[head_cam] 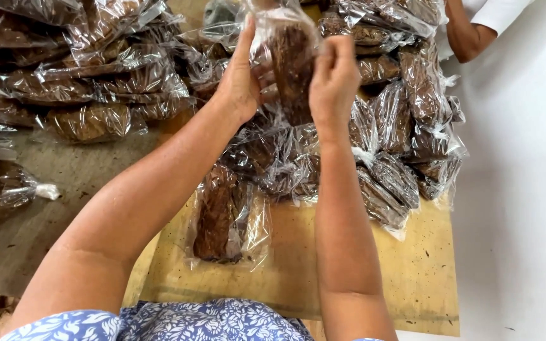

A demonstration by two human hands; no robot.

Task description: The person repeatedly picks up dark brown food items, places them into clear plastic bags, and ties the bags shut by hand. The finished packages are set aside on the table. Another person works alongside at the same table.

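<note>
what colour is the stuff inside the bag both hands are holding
Dark brown, inside a clear plastic bag; the head view shows it best.

Your only view comes from the camera on your head, tilted steeply down over your own forearms onto the wooden board (424, 278) at close range. The piled clear bags (96, 76) fill the upper half of the frame; another person's arm (469, 31) enters at upper right.
</note>
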